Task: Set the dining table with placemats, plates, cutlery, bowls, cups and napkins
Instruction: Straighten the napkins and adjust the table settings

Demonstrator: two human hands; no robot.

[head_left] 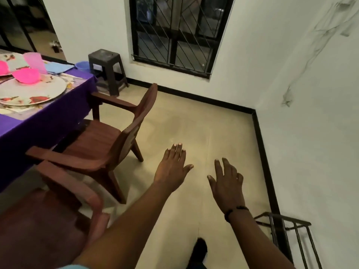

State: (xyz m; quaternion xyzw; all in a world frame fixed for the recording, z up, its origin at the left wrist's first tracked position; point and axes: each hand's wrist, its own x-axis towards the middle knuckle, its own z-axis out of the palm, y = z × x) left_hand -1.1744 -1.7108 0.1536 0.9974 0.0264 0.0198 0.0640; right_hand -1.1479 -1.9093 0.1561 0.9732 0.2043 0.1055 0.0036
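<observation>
Both hands hung out over bare floor, palms down, holding nothing. The left hand (172,167) had its fingers straight and close together, thumb out to the side; the right hand (226,183) had its fingers loosely spread, a dark band on the wrist.

The floor (204,129) was pale beige with a black skirting along white walls, which met in a corner at the right. A barred window (179,33) with a dark frame sat in the far wall, and a dark plastic stool (106,68) stood below and left of it.

The dining table (38,121) was at the far left, well apart from both hands, covered in a purple cloth. On it lay a floral plate (33,90) on a placemat (17,110), with a pink bowl (27,75) on the plate's far edge, a pink cup (35,62) behind it, a blue napkin (58,67) and a blue bowl (82,66) near the far corner. Cutlery beside the plate was too blurred to tell.

2 brown chairs stood by the table: a far chair (108,133) and a near chair (48,216). A metal rack (291,230) stood at the lower right wall.
</observation>
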